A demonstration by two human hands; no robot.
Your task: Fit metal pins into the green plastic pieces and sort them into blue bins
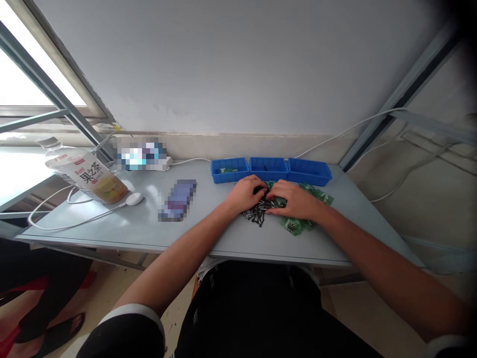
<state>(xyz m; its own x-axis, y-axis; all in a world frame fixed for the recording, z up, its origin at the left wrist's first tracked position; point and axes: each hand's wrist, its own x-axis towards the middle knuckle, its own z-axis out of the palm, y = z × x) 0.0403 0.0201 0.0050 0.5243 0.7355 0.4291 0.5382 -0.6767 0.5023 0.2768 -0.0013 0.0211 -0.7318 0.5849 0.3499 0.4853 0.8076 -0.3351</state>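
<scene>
Under your fingertips: dark pin heap (256, 215) beside green pieces (298, 226) | left hand (246, 193), right hand (294, 200) lay palm-down, fingers together, pinch unclear | step looked like sorting pins | next called for one-pin pinch

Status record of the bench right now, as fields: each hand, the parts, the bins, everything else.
left hand: palm down on the pile of dark pins; grip cannot be told
right hand: palm down, on the pins and the green pieces; fingertips meet the left hand's
parts: pins and green pieces lie heaped together on the table
bins: three blue ones in a row, just behind the hands
rest: bottle on its side at far left, white cable looped beside it
</scene>
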